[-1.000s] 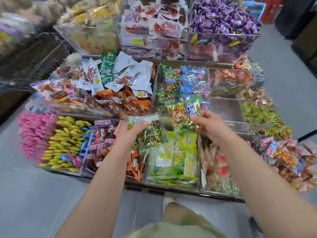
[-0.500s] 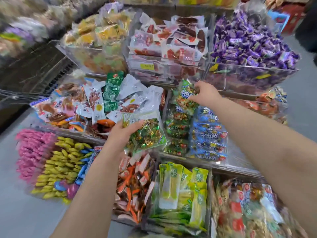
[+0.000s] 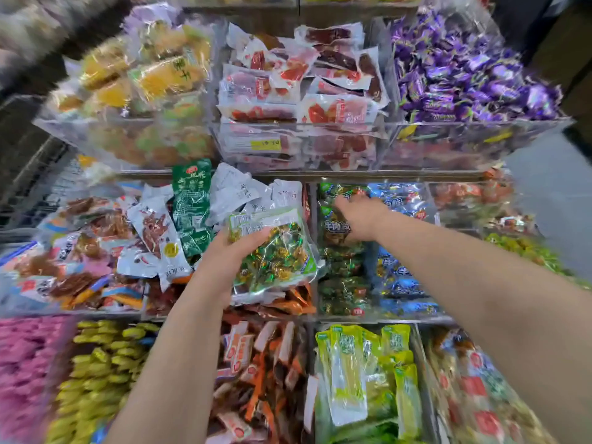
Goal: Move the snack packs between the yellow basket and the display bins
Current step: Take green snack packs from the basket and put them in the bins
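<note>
My left hand [image 3: 221, 256] grips a clear bag of green and gold wrapped candies [image 3: 277, 254] and holds it above the middle row of display bins. My right hand [image 3: 362, 216] reaches into the clear bin of green snack packs [image 3: 342, 290], fingers stretched forward and resting on the packs at the back. I cannot tell if anything lies under its palm. Blue snack packs [image 3: 400, 283] fill the right half of that bin. The yellow basket is out of view.
The upper tier holds bins of yellow dried-fruit packs [image 3: 153, 78], red meat packs [image 3: 304, 78] and purple candies [image 3: 464, 75]. Nearer me are pink sweets [image 3: 25, 363], yellow candies [image 3: 96, 363], orange stick packs [image 3: 262, 363] and green pickle packs [image 3: 368, 373]. Grey floor [image 3: 551, 187] lies right.
My right hand carried a green pack from in front of me to the back of the green-pack bin and now lies flat there. My left hand kept the candy bag and rose slightly.
</note>
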A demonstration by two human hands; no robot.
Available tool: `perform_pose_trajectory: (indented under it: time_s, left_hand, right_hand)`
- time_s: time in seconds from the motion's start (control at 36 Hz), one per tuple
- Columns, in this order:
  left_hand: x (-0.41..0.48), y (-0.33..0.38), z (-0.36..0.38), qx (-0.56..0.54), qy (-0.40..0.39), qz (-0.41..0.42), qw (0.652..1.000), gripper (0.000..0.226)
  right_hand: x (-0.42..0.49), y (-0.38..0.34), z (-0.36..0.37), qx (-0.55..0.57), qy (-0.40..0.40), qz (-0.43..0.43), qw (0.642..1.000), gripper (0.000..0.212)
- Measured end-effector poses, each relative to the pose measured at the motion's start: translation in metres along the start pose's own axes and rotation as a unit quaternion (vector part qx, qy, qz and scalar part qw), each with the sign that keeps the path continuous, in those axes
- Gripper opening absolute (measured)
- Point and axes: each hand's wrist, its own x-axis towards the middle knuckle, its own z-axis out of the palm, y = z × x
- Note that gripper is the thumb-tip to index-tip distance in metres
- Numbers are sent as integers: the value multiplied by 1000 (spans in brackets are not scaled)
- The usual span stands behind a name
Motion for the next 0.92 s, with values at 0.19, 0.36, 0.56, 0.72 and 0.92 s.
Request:
perform_pose_trajectory:
  time_s: [0.19,0.36,0.56,0.72,0.92]
  left_hand:
    - [12,2,-9,6,-18,-23,1000,133]
    - [20,3,-9,5,-15,-23,1000,135]
    - [20,-2,2,4,-22,-33,999,130]
    - [17,-2,14,5,-31,-45,998,131]
    - [16,-6,15,-15,-25,-39,999,120]
  right_hand:
    - [12,8,-3,-61,99,-56,992,69]
    - [18,13,11,-97,67,-65,991,99]
    - [36,7,8,-194,24,-45,980,107]
    - [36,14,10,-195,54,-78,976,115]
    - [17,27,-2,-101,87,-36,990,128]
